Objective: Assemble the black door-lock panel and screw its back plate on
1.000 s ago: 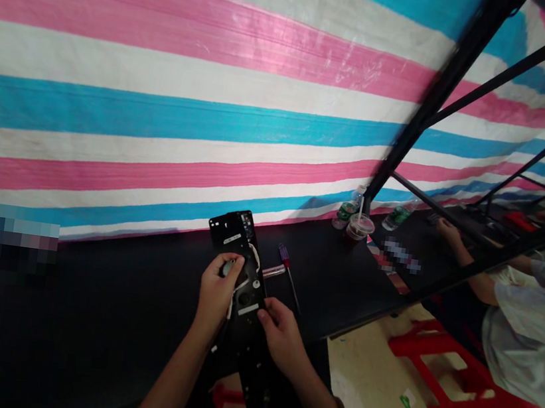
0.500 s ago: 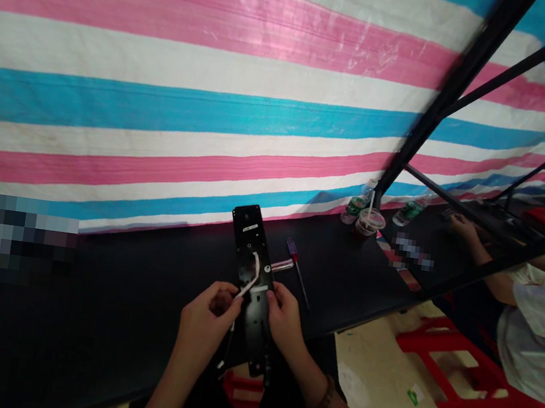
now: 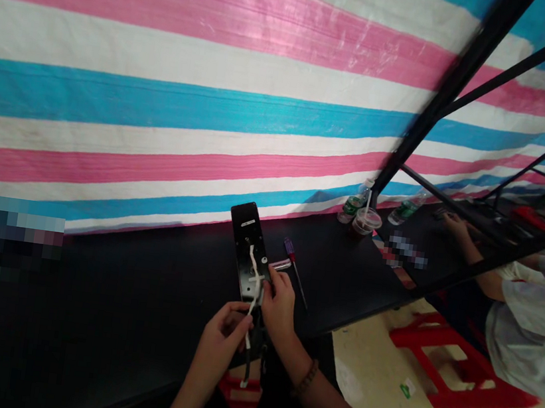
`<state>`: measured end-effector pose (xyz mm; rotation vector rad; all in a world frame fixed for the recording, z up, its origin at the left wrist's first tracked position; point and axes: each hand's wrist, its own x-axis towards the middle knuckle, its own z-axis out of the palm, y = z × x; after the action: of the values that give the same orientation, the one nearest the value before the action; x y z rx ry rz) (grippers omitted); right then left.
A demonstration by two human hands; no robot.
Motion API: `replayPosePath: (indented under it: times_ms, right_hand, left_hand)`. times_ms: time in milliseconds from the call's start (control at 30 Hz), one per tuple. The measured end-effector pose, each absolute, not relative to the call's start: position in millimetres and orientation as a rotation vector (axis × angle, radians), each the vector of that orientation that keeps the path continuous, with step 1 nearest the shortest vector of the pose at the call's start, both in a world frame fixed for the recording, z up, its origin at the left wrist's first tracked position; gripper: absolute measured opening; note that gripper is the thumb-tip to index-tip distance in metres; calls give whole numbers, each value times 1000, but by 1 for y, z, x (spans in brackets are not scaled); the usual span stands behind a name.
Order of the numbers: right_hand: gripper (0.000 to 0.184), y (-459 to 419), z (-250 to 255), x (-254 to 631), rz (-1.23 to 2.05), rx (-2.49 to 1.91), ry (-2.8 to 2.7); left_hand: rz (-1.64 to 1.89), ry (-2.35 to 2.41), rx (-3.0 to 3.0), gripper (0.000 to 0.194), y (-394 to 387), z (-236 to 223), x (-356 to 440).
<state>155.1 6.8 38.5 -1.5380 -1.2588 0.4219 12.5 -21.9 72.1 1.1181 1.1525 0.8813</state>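
A long black panel [image 3: 240, 228] with screw holes and a small white label leans up from the black table's front edge. Out of its upper half comes a white cable [image 3: 254, 263], running down the panel under a white strip and ending in a dark sleeve with a white connector [image 3: 243, 383]. My left hand [image 3: 224, 333] is closed, pinching the cable near the panel's lower part. Gripping the panel's right edge, my right hand [image 3: 281, 307] has its thumb on the face beside the cable.
A screwdriver [image 3: 292, 252] lies right of the panel, by a shiny metal piece [image 3: 280, 265]. Bottles [image 3: 351, 208] and a lidded cup [image 3: 365, 221] stand farther right. A black frame post [image 3: 434, 118] rises there. Another person [image 3: 529, 311] sits beyond, near a red stool [image 3: 456, 369].
My left hand has slid down along the cable and to the right, drawing it straighter down the panel. The panel's lower end has tilted, and my right hand is slightly higher on it.
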Motion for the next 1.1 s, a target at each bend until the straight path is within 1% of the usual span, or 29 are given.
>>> replayPosePath:
  times_ms: [67, 200, 333, 433, 533, 633, 700, 767, 833, 900, 1100]
  right_hand:
    - [41, 7, 34, 154, 365, -1533, -1256]
    - [35, 8, 28, 154, 285, -1529, -1240]
    - [36, 10, 28, 162, 381, -1468, -1267]
    - [36, 3, 35, 174, 435, -1424, -1266]
    - [28, -18, 49, 188, 462, -1417, -1312]
    - [20, -52, 59, 197, 606, -1412, -1577]
    - [26, -74, 56, 197, 678, -1395, -1819]
    - [27, -88, 47, 195, 657, -1400, -1968]
    - [24, -92, 36, 191, 592, -1429, -1992]
    - [27, -88, 28, 188, 524, -1444, -1967]
    - [21, -74, 26, 182, 428, -1472, -2005]
  left_hand:
    - [896, 1189, 1226, 38, -18, 64, 10]
    - [1149, 1424, 1459, 34, -7, 40, 15]
    - [1188, 1371, 1452, 49, -1, 13, 33]
    - [1190, 1333, 1381, 51, -1, 1, 41]
    - [1175, 1318, 1327, 53, -2, -3, 41]
    - [1146, 1295, 1297, 57, -2, -2, 38]
    - [1134, 1293, 1290, 58, -2, -1, 38]
    - [1118, 1293, 1286, 60, -2, -1, 38]
    - [1103, 1292, 1306, 66, -2, -3, 39]
    - [1103, 1287, 1347, 71, -2, -4, 39]
    - [1126, 1300, 1386, 66, -3, -4, 39]
